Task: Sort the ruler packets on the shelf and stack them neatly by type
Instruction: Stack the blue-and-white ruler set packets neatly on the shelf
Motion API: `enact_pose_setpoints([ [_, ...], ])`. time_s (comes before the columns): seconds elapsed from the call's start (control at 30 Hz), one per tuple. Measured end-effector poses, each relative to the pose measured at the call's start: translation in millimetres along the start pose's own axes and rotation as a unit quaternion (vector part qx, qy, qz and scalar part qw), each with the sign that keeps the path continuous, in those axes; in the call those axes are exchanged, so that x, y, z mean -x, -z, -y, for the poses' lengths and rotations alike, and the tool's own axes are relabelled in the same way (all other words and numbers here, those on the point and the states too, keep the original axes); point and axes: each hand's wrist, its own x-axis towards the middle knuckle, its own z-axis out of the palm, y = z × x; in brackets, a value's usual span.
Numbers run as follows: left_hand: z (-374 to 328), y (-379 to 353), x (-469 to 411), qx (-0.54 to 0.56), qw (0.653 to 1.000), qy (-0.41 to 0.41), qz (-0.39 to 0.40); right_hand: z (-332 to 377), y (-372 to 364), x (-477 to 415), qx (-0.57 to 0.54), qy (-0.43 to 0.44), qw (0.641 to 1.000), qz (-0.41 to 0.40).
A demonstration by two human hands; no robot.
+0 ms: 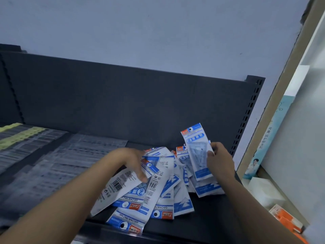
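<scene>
Dark metal shelf (213,217) with tall back panel (123,95); slotted upright (249,106) closes the right end. Left half of the deck is covered by flat rows of clear ruler sleeves (58,161), some yellow at far left, running up to the back panel. Right half holds a loose pile of blue-and-white geometric ruler packets (163,196), fanned at all angles, some face up, some barcode side up. The nearest packet reaches the front lip. Bare deck shows only in a strip in front of and right of the pile, plus a wedge behind it.

Left hand (133,161) is on the pile's left side, thumb on top and fingers tucked under, gripping a barcode-side packet (119,187). Right hand (219,159) pinches one raised packet (197,148) by its right edge, upright above the pile's back right, close to the upright. White box (263,192) and orange box (284,219) sit outside the shelf, right.
</scene>
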Motion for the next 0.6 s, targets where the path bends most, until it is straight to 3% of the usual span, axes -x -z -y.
enact_pose_setpoints([
  [0.2,7,-12,-12,0.073,0.992,-0.007,-0.106,-12,-7,8,0.23,0.013,0.972,0.045],
  [0.3,7,-15,-14,0.235,0.944,-0.055,-0.224,5,-12,16,0.246,0.082,0.965,0.03],
  [0.4,0,-5,-10,0.404,0.858,-0.095,-0.301,29,-17,26,0.048,0.136,0.984,0.107],
  [0.5,-20,8,2,0.525,0.788,-0.14,-0.291,53,-19,42,-0.169,0.089,0.934,0.301],
  [0.53,-26,10,5,0.542,0.774,-0.148,-0.292,57,-21,46,-0.2,0.072,0.917,0.338],
  [0.6,-35,11,6,0.581,0.739,-0.142,-0.31,61,-26,48,-0.226,0.052,0.915,0.33],
])
